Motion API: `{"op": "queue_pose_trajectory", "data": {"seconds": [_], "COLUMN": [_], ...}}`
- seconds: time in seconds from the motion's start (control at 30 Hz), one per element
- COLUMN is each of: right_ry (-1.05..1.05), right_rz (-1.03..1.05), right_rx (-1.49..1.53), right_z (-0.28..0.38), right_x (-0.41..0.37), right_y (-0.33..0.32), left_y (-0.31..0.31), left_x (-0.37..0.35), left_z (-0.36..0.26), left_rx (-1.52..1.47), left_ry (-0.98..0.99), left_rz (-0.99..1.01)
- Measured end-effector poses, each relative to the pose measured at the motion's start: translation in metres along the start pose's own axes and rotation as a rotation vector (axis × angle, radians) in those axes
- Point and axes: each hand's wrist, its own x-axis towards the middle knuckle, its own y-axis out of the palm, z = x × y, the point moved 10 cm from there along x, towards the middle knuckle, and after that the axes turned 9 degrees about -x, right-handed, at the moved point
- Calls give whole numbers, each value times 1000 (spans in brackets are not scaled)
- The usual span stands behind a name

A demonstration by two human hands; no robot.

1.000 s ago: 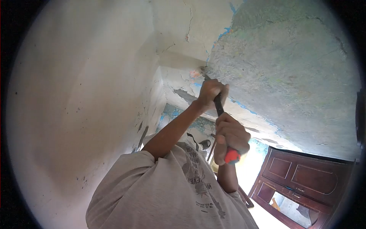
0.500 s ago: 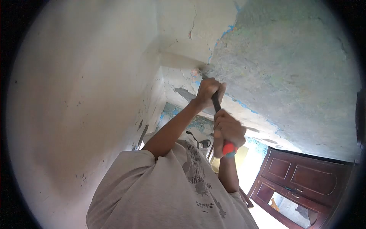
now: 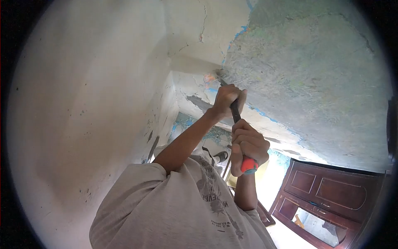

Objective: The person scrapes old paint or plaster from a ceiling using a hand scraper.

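Both my hands grip one long dark-shafted scraper (image 3: 235, 111) with a red handle end. My left hand (image 3: 227, 99) is closed round the shaft near its working end. Lower down, my right hand (image 3: 252, 143) wraps the handle, and the red butt pokes out below its fingers. The scraper's tip meets the wall beside a small orange bare spot (image 3: 209, 77), and its edge is blurred. Right of the tip spreads a rough grey-green stripped area (image 3: 298, 79). Flaking blue paint (image 3: 261, 112) runs along the border of the pale coating.
A pale wall (image 3: 83, 103) rises close on my left, meeting the worked wall at a corner. A dark wooden cabinet (image 3: 327, 186) with a mirror-like panel (image 3: 317, 226) stands at lower right. My sandalled foot (image 3: 222, 157) shows below, on the floor.
The view has shifted slightly, and the scraper's red end has moved a little lower. Both hands keep their hold, and the tip stays near the orange spot.
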Motion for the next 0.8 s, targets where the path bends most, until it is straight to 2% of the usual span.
{"op": "queue_pose_trajectory", "data": {"seconds": [0.17,0.3,0.43,0.53,0.57,0.67,0.73,0.8], "right_ry": [37,2,-13,168,187,19,-38,-4], "right_rz": [11,-6,-10,209,218,-1,-19,-32], "right_rx": [-22,-24,-44,-496,-539,-78,-1,1], "right_z": [-28,-4,-21,-37,-36,-18,-4,-12], "right_x": [-11,3,-11,-23,-23,-13,-11,-11], "right_y": [0,-3,-2,5,5,-1,-7,-6], "left_y": [-1,2,1,0,1,5,7,6], "left_x": [-18,-1,-8,-30,-36,-13,-3,-9], "left_z": [25,5,11,30,33,9,-1,11], "left_rx": [68,16,58,92,79,73,27,25], "left_ry": [7,-1,24,-21,-23,5,6,13], "left_rz": [-9,20,-9,9,17,10,7,1]}}
